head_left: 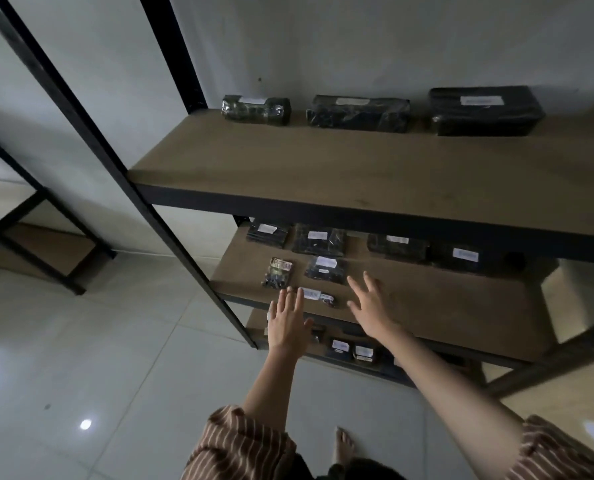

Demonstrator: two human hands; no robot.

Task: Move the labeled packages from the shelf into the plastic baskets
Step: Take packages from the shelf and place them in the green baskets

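Left hand (286, 322): fingers straight, spread, holding nothing, hovering at the front edge of the middle shelf (444, 306), fingertips just short of a small labeled package (318, 296). Right hand (371, 306): also splayed and empty, over bare board just right of the same package, not touching it as far as visible. Both reaching in; no grasp yet.

Progress: looks like early stage, or at least much left. No plastic baskets in view, so can't tell what has already gone in. Nothing carried at the moment.

Count on the top shelf (323, 168): three dark wrapped packages along the back, each with a white label — small left package (255, 110), long middle package (357, 112), large right package (487, 110).

Middle shelf: four along the back row, two more in front of those, plus the small one at the front edge — seven visible. Right part of the back row in shadow, may hide more.

Bottom shelf (254, 323): at least two labeled packs (352, 349) visible under the arms; rest hidden.

Total visible: about twelve still on the rack.
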